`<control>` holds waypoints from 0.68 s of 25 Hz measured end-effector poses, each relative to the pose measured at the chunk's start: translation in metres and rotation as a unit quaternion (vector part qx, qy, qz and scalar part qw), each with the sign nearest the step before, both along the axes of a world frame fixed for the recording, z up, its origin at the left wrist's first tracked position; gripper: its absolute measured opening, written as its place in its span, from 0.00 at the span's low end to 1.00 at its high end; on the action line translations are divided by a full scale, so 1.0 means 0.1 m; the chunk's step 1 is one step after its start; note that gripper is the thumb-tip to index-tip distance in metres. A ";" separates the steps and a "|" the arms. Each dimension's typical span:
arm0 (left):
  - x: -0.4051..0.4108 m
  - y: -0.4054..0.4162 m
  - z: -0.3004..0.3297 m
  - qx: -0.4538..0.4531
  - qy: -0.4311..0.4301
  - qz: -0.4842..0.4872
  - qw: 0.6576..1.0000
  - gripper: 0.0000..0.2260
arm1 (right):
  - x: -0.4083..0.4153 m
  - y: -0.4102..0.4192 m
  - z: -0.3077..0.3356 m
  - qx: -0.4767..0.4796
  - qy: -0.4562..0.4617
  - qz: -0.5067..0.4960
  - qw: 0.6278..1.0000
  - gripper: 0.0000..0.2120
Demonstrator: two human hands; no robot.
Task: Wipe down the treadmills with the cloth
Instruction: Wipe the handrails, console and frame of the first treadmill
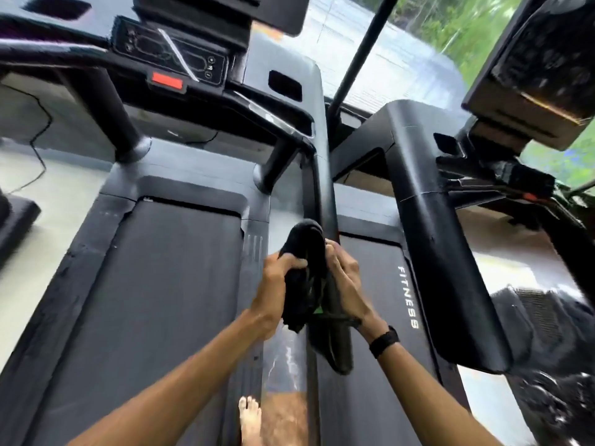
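Two black treadmills stand side by side. The left treadmill [167, 284] fills the left half of the view and the right treadmill [380, 284], marked FITNESS, lies beyond a narrow gap. A long black handrail [325, 188] of the left machine runs down the middle toward me. A black cloth [304, 268] is bunched against that rail. My left hand [277, 284] grips the cloth from the left. My right hand [344, 284], with a black band on its wrist, curls round the cloth and the rail from the right.
The left treadmill's console [174, 59] with a red stop tab [167, 81] sits at the upper left. The right machine's thick handrail [428, 226] slants down on the right. A bare foot [249, 420] stands on the left treadmill's side rail. Windows with greenery lie behind.
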State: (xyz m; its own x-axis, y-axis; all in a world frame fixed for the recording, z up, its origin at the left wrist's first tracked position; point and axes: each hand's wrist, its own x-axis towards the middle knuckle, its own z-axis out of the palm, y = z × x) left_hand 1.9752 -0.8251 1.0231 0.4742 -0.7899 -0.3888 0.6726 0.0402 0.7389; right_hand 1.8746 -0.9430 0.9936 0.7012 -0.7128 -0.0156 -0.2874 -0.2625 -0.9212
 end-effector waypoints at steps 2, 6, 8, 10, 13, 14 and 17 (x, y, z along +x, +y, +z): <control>0.32 0.05 0.25 -0.048 0.092 -0.072 0.992 0.19 | 0.04 0.04 0.23 0.002 -0.012 -0.004 1.000 0.23; 0.97 0.04 0.43 -0.053 -0.027 -0.131 0.990 0.19 | 0.21 -0.08 0.52 -0.066 0.050 0.002 0.997 0.15; 1.28 -0.05 0.43 0.022 -0.233 -0.178 0.956 0.21 | 0.39 -0.15 0.57 -0.160 0.086 0.003 0.983 0.16; 1.52 -0.15 0.43 0.095 -0.402 -0.187 0.891 0.22 | 0.62 -0.25 0.66 -0.210 0.119 0.032 0.970 0.18; 1.81 -0.38 0.41 0.126 -0.531 -0.164 0.821 0.16 | 1.02 -0.58 0.77 -0.223 0.176 0.083 0.955 0.14; 1.92 -0.46 0.39 0.119 -0.541 -0.185 0.812 0.13 | 1.14 -0.73 0.80 -0.215 0.187 0.098 0.953 0.14; 2.30 -0.82 0.35 0.103 -0.523 -0.182 0.826 0.06 | 1.60 -1.36 0.92 -0.191 0.219 0.192 0.937 0.16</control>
State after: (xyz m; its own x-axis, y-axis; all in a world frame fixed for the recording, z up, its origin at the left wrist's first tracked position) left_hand 2.2049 -0.9071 1.0582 0.3809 -0.9226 -0.0609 -0.3991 -0.2235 0.8892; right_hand 2.0347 -1.0788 1.0858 0.8930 -0.4217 -0.1573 -0.4332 -0.7105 -0.5546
